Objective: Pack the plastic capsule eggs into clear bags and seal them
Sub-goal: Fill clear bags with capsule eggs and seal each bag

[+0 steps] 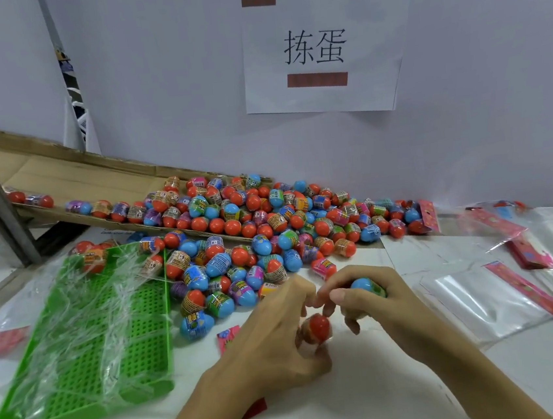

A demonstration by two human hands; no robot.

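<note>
A big heap of capsule eggs (256,225), red and blue with printed wrap bands, spreads over the white table and up a cardboard ramp. My left hand (274,332) curls its fingers round a red-topped egg (318,326) just in front of the heap. My right hand (370,305) grips a blue-topped egg (365,285) with a green band, and its fingertips meet the left hand's above the red egg. Clear bags (482,300) with red header strips lie flat to the right.
A green perforated plastic tray (87,335) holding clear bags lies at the left. The cardboard ramp (71,186) slopes down from the back left. A paper sign (319,47) hangs on the white wall. A small red label (228,337) lies near my left hand.
</note>
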